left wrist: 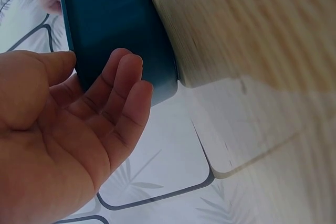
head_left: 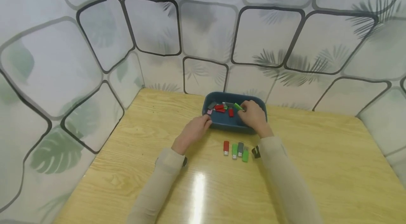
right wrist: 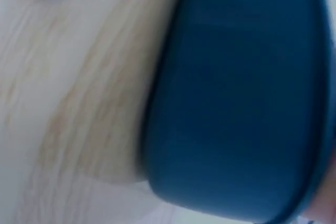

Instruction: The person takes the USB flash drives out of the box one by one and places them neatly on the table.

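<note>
A dark blue plastic bin (head_left: 233, 127) stands on the table with red, grey, pink and green USB flash drives inside. My right hand (head_left: 252, 115) reaches into its right half and pinches a green USB flash drive (head_left: 238, 106). At the front left corner, my left hand (head_left: 196, 127) holds the bin's rim between thumb and forefinger. Its other fingers (left wrist: 126, 111) curl loosely beside the outer wall. In the right wrist view the bin's blue wall (right wrist: 236, 103) hides most of the right hand.
In front of the bin, on the wooden table (head_left: 142, 174), lie a red USB drive (head_left: 226, 147), a grey one (head_left: 240, 149) and two green ones (head_left: 234, 151). A patterned wall (head_left: 206, 33) rises behind the table and at both sides.
</note>
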The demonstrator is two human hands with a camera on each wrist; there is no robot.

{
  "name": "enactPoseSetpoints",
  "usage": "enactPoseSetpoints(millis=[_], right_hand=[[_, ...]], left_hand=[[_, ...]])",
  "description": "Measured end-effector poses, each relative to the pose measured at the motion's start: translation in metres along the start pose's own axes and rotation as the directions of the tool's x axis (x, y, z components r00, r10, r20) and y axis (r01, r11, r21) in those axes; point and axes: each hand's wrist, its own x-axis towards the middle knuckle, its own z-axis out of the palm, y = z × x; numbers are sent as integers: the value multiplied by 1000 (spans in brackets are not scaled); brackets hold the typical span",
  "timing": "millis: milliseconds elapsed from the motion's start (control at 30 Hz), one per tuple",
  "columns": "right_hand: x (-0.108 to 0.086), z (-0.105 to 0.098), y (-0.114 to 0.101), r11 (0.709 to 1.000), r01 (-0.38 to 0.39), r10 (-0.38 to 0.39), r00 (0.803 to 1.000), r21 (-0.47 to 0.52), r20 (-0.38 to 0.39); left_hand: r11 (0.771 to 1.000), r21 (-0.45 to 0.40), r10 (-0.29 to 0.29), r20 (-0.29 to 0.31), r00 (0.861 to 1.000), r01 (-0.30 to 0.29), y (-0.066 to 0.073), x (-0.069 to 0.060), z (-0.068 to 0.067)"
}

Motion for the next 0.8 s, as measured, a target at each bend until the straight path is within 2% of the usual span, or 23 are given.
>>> enactPoseSetpoints(millis=[133, 300, 400, 600, 800], right_hand=[[-12, -7, -3, 992, -31, 41, 995, 119, -88], [-30, -16, -5, 960, -52, 107, 975, 274, -192], [-41, -17, -3, 940, -49, 130, 967, 338, -221], [-54, -20, 5, 925, -82, 154, 974, 370, -168], [-60, -29, 10, 922, -60, 120, 984, 383, -134]], left_hand=[[1000, -2, -10, 13, 1000, 10, -1, 0, 0], [1000, 8, -5, -6, 1000, 5, -1, 3, -2], [1000, 18, -10, -11, 1000, 11, -1, 4, -2], [1000, -3, -9, -3, 1000, 9, 0, 1, -2], [1000, -9, 5, -20, 1000, -5, 3, -1, -3]])
